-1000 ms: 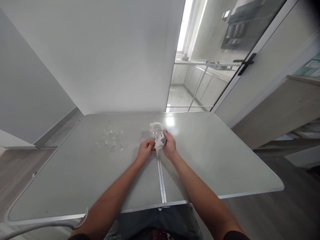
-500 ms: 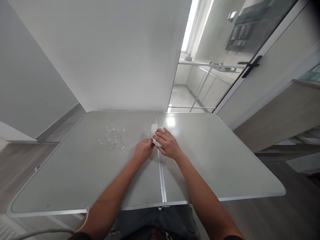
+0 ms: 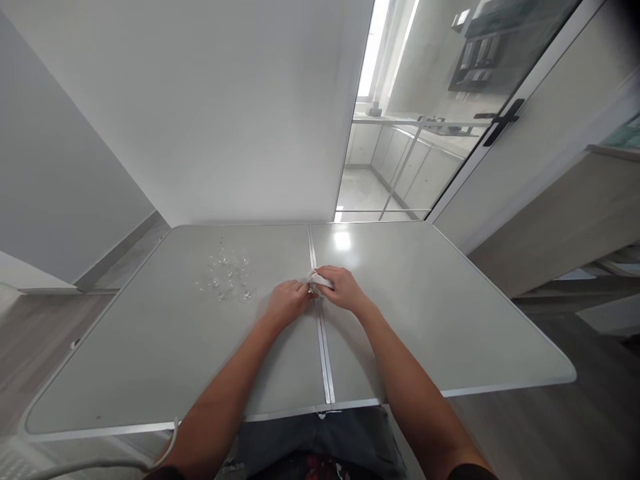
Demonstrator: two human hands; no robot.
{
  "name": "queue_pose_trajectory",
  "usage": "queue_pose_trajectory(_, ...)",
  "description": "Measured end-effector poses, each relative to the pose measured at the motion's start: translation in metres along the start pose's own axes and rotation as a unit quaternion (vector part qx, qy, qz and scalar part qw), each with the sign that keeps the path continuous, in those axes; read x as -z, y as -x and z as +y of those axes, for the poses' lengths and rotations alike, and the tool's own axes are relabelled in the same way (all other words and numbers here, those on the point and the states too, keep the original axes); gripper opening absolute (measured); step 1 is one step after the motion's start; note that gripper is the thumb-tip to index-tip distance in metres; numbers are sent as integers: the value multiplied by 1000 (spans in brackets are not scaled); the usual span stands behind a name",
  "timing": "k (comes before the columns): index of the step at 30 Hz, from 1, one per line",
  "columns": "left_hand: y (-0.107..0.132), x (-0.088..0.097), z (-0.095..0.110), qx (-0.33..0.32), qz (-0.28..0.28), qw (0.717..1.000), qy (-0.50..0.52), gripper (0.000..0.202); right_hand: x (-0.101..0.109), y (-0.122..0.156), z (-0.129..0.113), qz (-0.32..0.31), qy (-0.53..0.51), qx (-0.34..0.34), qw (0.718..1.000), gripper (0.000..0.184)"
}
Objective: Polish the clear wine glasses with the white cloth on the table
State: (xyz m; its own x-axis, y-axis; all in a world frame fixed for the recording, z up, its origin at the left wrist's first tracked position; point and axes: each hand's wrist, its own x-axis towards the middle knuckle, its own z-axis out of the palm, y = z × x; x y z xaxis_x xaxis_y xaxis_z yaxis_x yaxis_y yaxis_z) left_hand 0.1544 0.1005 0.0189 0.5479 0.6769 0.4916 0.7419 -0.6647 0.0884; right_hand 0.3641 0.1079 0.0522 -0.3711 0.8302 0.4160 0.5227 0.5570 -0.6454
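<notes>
Over the table's middle seam my two hands meet. My right hand [image 3: 341,288] is closed round a crumpled white tissue or thin cloth [image 3: 323,280]; which of the two I cannot tell. Pinched fingers of my left hand [image 3: 290,301] touch the left end of the white material. Something small and shiny seems to show between the hands, but its kind is hidden by the fingers. To the left lies a loose cluster of small clear, rounded pieces [image 3: 230,275], several of them, apart from both hands.
The pale grey folding table [image 3: 450,320] has a metal-edged seam [image 3: 325,370] down its middle. A white wall [image 3: 250,120] stands behind it, with a glass door [image 3: 415,147] at the right. A white cable [image 3: 173,443] hangs by my left forearm at the near edge.
The white material, spread out and sticking up past my right fingers before, is now bunched smaller inside that hand. My right fingers have curled inward and drawn down towards my left hand.
</notes>
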Motion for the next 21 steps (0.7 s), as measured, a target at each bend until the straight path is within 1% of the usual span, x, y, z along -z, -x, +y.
queue_pose_trajectory(1, 0, 1, 0, 0, 8, 1000, 5, 32, 1, 0, 1, -12, -49, 11, 999, 11)
queue_pose_trajectory(2, 1, 1, 0, 3, 17, 1000, 14, 31, 3, 0, 3, -12, -104, 5, 994, 13)
queue_pose_trajectory(3, 1, 2, 0, 10, 26, 999, 27, 30, 3, -1, 4, 2, -165, -23, 986, 17)
queue_pose_trajectory(4, 1, 2, 1, 20, 35, 998, 48, 30, 3, -1, 6, 33, -231, -69, 970, 22)
queue_pose_trajectory(5, 1, 2, 2, 34, 45, 995, 78, 30, 2, -2, 7, 76, -303, -123, 942, 26)
queue_pose_trajectory(6, 1, 2, 3, 52, 56, 990, 117, 30, 0, -3, 7, 119, -380, -171, 901, 28)
queue_pose_trajectory(7, 1, 1, 5, 74, 67, 981, 166, 31, -2, -5, 6, 153, -459, -204, 851, 27)
queue_pose_trajectory(9, -1, 2, 9, 130, 85, 948, 278, 33, -9, -8, 2, 192, -594, -228, 747, 21)
queue_pose_trajectory(10, -2, 1, 11, 162, 91, 923, 336, 35, -13, -10, 0, 200, -640, -228, 706, 19)
queue_pose_trajectory(11, -4, 1, 13, 193, 94, 895, 390, 37, -17, -12, -4, 200, -670, -228, 677, 19)
queue_pose_trajectory(12, -5, 1, 15, 221, 97, 865, 440, 39, -21, -13, -7, 200, -686, -231, 661, 19)
queue_pose_trajectory(13, -6, 0, 16, 246, 100, 835, 482, 40, -26, -13, -9, 202, -687, -236, 657, 19)
queue_pose_trajectory(14, -7, -2, 16, 267, 105, 807, 516, 40, -30, -13, -12, 207, -678, -241, 663, 19)
queue_pose_trajectory(16, -9, -4, 17, 299, 116, 767, 556, 40, -40, -12, -17, 236, -638, -242, 692, 21)
queue_pose_trajectory(19, -11, -8, 19, 323, 134, 736, 579, 41, -56, -7, -26, 284, -570, -227, 737, 26)
queue_pose_trajectory(21, -12, -8, 22, 336, 148, 719, 590, 42, -67, -5, -32, 286, -552, -223, 751, 30)
